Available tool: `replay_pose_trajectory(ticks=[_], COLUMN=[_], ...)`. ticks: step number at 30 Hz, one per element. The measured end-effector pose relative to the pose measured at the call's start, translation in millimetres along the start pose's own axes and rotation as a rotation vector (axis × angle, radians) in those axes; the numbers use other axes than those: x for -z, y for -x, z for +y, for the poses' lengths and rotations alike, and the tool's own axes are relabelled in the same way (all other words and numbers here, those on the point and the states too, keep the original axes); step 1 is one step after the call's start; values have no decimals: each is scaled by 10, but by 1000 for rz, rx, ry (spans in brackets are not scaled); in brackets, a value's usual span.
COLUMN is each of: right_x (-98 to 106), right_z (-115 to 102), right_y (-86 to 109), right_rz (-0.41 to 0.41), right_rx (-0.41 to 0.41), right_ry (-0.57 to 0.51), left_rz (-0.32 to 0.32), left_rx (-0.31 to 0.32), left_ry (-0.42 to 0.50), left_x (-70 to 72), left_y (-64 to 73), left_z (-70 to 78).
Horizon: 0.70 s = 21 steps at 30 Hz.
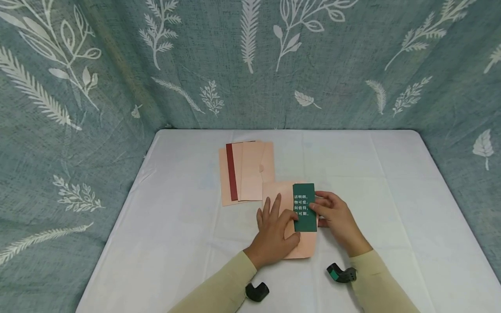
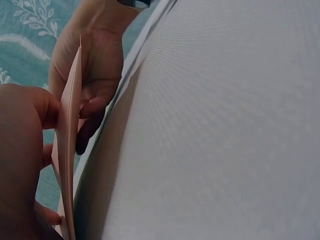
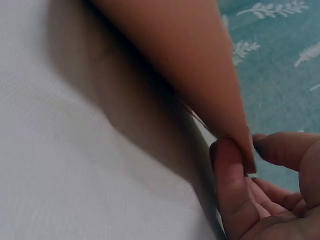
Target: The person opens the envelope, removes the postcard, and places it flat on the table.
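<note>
A dark green card (image 1: pixel 304 191) with white printed characters lies over the right part of a peach paper envelope (image 1: pixel 278 190). My left hand (image 1: pixel 274 232) rests on the envelope with fingers spread, its index fingertip and thumb by the card's left side. With my right hand (image 1: pixel 336 215) I pinch the envelope's right edge, the thumb over the green card and the other fingers partly hidden beneath. Seen from the right wrist, the peach envelope (image 3: pixel 200 75) tilts up from the white cloth between thumb and finger. The left wrist view shows the envelope (image 2: pixel 70 120) nearly edge-on.
Behind the envelope, to the left, lies an overlapping stack of peach paper pieces (image 1: pixel 252 169), one with a dark red strip (image 1: pixel 232 171). A white cloth (image 1: pixel 176 226) covers the table. Patterned green curtains (image 1: pixel 219 56) hang along its back and sides.
</note>
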State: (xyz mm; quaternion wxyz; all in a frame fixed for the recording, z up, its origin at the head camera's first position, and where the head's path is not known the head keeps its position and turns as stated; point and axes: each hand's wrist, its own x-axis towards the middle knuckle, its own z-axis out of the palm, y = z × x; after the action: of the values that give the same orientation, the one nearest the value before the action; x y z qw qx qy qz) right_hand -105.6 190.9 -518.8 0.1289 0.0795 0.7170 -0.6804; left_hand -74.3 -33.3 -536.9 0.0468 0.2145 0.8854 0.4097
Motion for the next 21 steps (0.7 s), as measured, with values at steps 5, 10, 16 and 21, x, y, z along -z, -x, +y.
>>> replay_pose_trajectory(ticks=[5, 10, 16, 21], right_x=[-17, -3, 49, 110], right_z=[16, 21, 9, 21], right_y=[-21, -25, -15, -13], right_rz=[11, 33, 59, 67], right_rx=[4, 5, -2, -7], right_ry=[33, 42, 62, 57], left_rz=[1, 1, 3, 2], left_rx=[2, 0, 6, 13], left_ry=[8, 2, 4, 6], left_x=[6, 4, -5, -10], left_y=[-4, -5, -7, -5], left_z=[5, 0, -6, -9])
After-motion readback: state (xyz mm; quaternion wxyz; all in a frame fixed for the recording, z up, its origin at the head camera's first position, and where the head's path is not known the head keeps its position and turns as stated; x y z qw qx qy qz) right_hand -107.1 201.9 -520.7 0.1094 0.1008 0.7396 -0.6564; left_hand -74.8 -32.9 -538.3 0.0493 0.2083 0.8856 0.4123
